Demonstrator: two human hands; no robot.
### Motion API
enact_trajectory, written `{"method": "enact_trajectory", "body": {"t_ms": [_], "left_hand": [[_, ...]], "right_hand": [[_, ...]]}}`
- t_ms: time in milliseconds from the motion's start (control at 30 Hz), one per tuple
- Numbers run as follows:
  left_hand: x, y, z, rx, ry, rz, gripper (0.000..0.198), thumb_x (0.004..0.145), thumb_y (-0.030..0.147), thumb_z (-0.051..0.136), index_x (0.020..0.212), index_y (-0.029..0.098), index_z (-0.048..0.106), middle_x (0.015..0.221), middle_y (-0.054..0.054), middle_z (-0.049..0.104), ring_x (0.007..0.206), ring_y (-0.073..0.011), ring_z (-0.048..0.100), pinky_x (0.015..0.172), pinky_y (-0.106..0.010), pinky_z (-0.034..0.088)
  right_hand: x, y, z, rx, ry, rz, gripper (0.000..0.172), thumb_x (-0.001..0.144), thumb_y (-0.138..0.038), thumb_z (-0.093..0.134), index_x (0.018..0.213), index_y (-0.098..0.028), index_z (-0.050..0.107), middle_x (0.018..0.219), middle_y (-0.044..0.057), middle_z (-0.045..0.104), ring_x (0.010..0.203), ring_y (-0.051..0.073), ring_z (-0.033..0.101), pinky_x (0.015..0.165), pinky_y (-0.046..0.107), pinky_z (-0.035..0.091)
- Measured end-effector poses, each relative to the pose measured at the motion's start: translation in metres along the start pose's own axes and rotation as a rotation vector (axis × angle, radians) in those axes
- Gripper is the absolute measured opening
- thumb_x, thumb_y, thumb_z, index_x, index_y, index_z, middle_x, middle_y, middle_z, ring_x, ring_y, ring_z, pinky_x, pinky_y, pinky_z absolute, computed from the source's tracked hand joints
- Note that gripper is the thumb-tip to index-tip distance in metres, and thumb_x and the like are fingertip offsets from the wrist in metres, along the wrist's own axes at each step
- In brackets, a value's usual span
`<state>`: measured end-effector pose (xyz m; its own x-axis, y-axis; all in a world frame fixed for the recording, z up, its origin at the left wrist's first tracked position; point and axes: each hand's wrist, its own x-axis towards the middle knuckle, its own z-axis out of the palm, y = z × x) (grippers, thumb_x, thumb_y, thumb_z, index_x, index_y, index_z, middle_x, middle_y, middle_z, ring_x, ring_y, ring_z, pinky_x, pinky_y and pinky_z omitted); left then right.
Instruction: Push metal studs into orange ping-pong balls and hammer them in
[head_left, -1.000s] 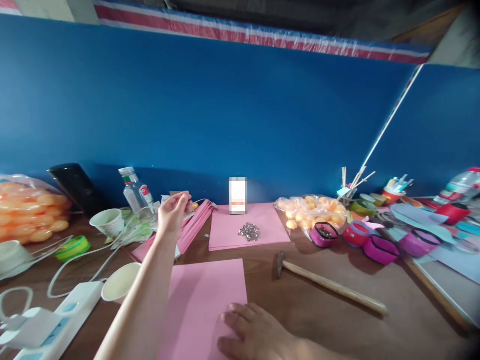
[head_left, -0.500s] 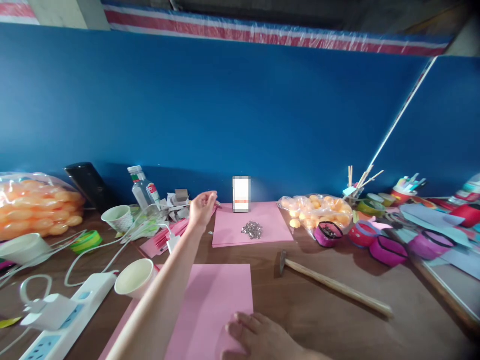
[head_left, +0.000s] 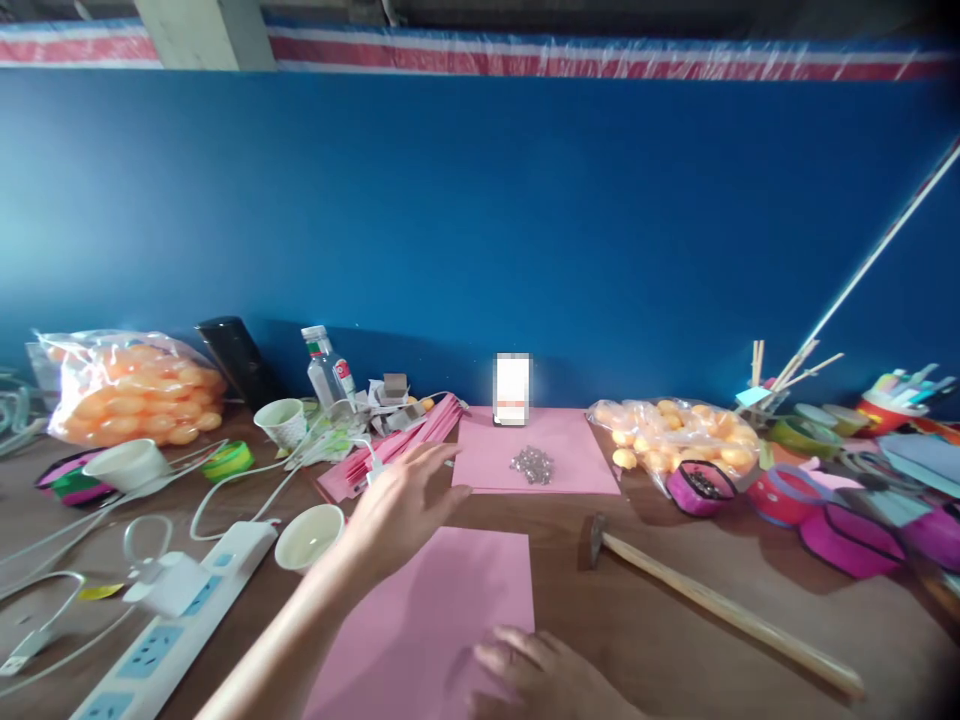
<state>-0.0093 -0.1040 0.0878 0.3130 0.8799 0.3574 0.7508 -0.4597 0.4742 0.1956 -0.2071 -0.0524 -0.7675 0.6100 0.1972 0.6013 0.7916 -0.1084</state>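
My left hand (head_left: 409,500) is held above the far left edge of a pink paper sheet (head_left: 480,580). Its fingers are spread, and nothing shows between them. On the sheet's right edge rests my right hand (head_left: 544,670), slightly blurred, fingers loosely bent and apart; its underside is hidden. Farther back, a small heap of shiny metal pieces (head_left: 532,465) lies on a stack of pink paper (head_left: 480,460). A hammer (head_left: 720,600) with a wooden handle lies to the right. Pink folded strips (head_left: 420,435) are piled beyond my left hand.
A phone (head_left: 512,390) with a blurred screen stands at the back. Bags of orange balls (head_left: 142,390) sit left and right. A white cup (head_left: 309,537), cables and a power strip (head_left: 202,610) occupy the left. At right are purple bands (head_left: 851,540) and pen holders.
My left hand has come down and back from beside the pink strips, and its pinched fingers have spread. The right hand remains on the sheet. The view has turned slightly left.
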Motion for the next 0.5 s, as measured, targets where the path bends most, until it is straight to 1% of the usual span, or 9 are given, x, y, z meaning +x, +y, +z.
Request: {"method": "enact_trajectory", "body": {"t_ms": [67, 100, 133, 167, 200, 267, 300, 367, 500], "left_hand": [[-0.017, -0.017, -0.026, 0.145, -0.002, -0.081, 0.05, 0.075, 0.049, 0.049, 0.122, 0.031, 0.048, 0.123, -0.003, 0.054, 0.106, -0.0251, 0.053, 0.089, -0.034, 0.04], [-0.024, -0.03, -0.036, 0.209, 0.007, -0.138, 0.052, 0.074, 0.051, 0.049, 0.122, 0.03, 0.048, 0.12, -0.004, 0.056, 0.104, -0.0263, 0.054, 0.088, -0.034, 0.04], [-0.03, -0.044, -0.045, 0.262, 0.003, -0.189, 0.053, 0.074, 0.052, 0.048, 0.121, 0.029, 0.049, 0.119, -0.005, 0.057, 0.104, -0.0277, 0.054, 0.087, -0.035, 0.04], [-0.036, -0.058, -0.052, 0.304, 0.015, -0.247, 0.054, 0.073, 0.053, 0.048, 0.121, 0.028, 0.049, 0.118, -0.006, 0.057, 0.104, -0.0288, 0.054, 0.087, -0.036, 0.039], [-0.041, -0.071, -0.058, 0.325, -0.011, -0.291, 0.057, 0.072, 0.054, 0.048, 0.122, 0.028, 0.048, 0.119, -0.007, 0.057, 0.105, -0.03, 0.053, 0.087, -0.037, 0.039], [-0.051, -0.092, -0.066, 0.332, -0.075, -0.355, 0.063, 0.07, 0.055, 0.05, 0.127, 0.028, 0.043, 0.121, -0.007, 0.055, 0.108, -0.0322, 0.051, 0.087, -0.039, 0.039], [-0.055, -0.098, -0.068, 0.336, -0.109, -0.381, 0.068, 0.069, 0.055, 0.051, 0.13, 0.028, 0.039, 0.124, -0.007, 0.053, 0.111, -0.033, 0.048, 0.087, -0.04, 0.039], [-0.062, -0.105, -0.069, 0.347, -0.172, -0.386, 0.076, 0.064, 0.054, 0.056, 0.132, 0.028, 0.036, 0.129, -0.008, 0.049, 0.115, -0.0345, 0.044, 0.089, -0.042, 0.037], [-0.067, -0.102, -0.065, 0.298, -0.282, -0.346, 0.082, 0.057, 0.047, 0.062, 0.132, 0.028, 0.037, 0.134, -0.009, 0.044, 0.118, -0.0337, 0.041, 0.092, -0.041, 0.035]], "right_hand": [[0.009, 0.001, -0.009, -0.015, 0.001, -0.061, 0.03, 0.089, -0.033, 0.041, 0.119, -0.03, 0.045, 0.124, 0.004, 0.054, 0.112, 0.024, 0.051, 0.083, 0.033, 0.048], [0.015, 0.0, -0.017, -0.002, -0.012, -0.083, 0.033, 0.089, -0.031, 0.041, 0.122, -0.029, 0.043, 0.129, 0.006, 0.05, 0.117, 0.025, 0.046, 0.088, 0.035, 0.046], [0.022, -0.001, -0.025, 0.031, -0.043, -0.102, 0.038, 0.089, -0.033, 0.042, 0.127, -0.027, 0.039, 0.133, 0.008, 0.045, 0.122, 0.026, 0.04, 0.093, 0.038, 0.042], [0.029, -0.003, -0.033, 0.079, -0.08, -0.124, 0.046, 0.088, -0.04, 0.043, 0.131, -0.025, 0.034, 0.137, 0.01, 0.039, 0.126, 0.028, 0.033, 0.096, 0.042, 0.038], [0.037, -0.005, -0.041, 0.131, -0.112, -0.146, 0.055, 0.086, -0.048, 0.043, 0.134, -0.024, 0.03, 0.14, 0.011, 0.034, 0.129, 0.03, 0.028, 0.099, 0.046, 0.034], [0.053, -0.012, -0.052, 0.224, -0.166, -0.144, 0.062, 0.084, -0.056, 0.038, 0.136, -0.024, 0.025, 0.144, 0.012, 0.027, 0.132, 0.03, 0.019, 0.103, 0.051, 0.026], [0.06, -0.015, -0.056, 0.265, -0.186, -0.144, 0.064, 0.084, -0.058, 0.036, 0.137, -0.024, 0.024, 0.145, 0.012, 0.024, 0.133, 0.03, 0.015, 0.104, 0.052, 0.022], [0.075, -0.021, -0.057, 0.333, -0.221, -0.153, 0.068, 0.083, -0.061, 0.033, 0.138, -0.024, 0.022, 0.147, 0.012, 0.017, 0.134, 0.028, 0.009, 0.106, 0.051, 0.014], [0.096, -0.028, -0.048, 0.409, -0.258, -0.191, 0.073, 0.081, -0.064, 0.032, 0.14, -0.023, 0.018, 0.148, 0.01, 0.009, 0.135, 0.026, 0.0, 0.107, 0.051, 0.002]]}}
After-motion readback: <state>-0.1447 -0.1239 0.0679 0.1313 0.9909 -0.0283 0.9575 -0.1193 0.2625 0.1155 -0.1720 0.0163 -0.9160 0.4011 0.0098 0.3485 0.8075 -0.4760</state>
